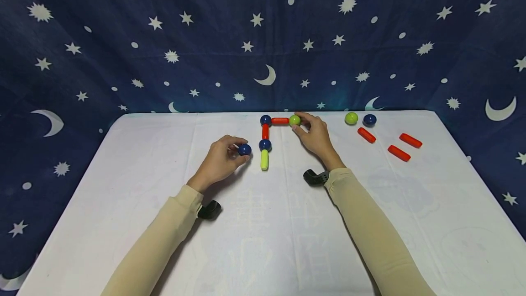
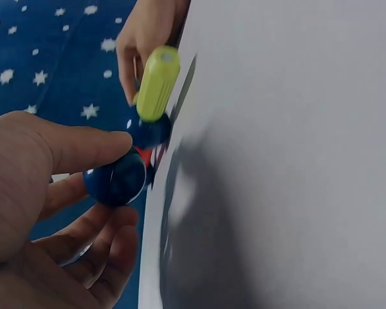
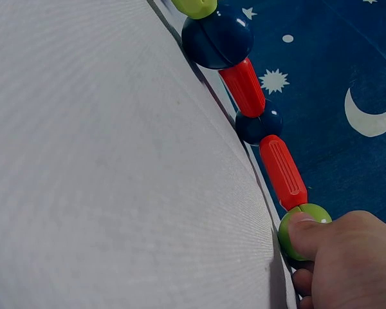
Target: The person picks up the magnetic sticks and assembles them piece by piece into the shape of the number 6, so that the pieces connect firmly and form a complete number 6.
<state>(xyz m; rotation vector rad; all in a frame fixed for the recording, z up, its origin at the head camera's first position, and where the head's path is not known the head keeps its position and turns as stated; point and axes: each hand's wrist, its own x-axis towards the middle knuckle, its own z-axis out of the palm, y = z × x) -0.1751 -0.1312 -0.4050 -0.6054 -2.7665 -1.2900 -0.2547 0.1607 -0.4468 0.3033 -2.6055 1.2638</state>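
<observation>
My left hand (image 1: 223, 158) pinches a loose blue ball (image 1: 244, 150) between thumb and fingers, just left of a joined chain on the table. That chain has a yellow-green rod (image 1: 265, 160) at its near end, then a blue ball (image 1: 265, 145), a red rod (image 1: 265, 131) and a corner blue ball (image 1: 265, 120). From the corner a second red rod (image 1: 281, 121) runs right to a green ball (image 1: 294, 120). My right hand (image 1: 315, 136) grips this green ball, its thumb lying on it in the right wrist view. The left wrist view shows the held blue ball (image 2: 116, 180) close up.
To the right lie a loose green ball (image 1: 351, 118), a blue ball (image 1: 370, 120) and three red rods, one of them a red rod (image 1: 366, 134) nearest the balls. A starry dark-blue cloth (image 1: 205, 35) hangs behind the white table (image 1: 267, 241).
</observation>
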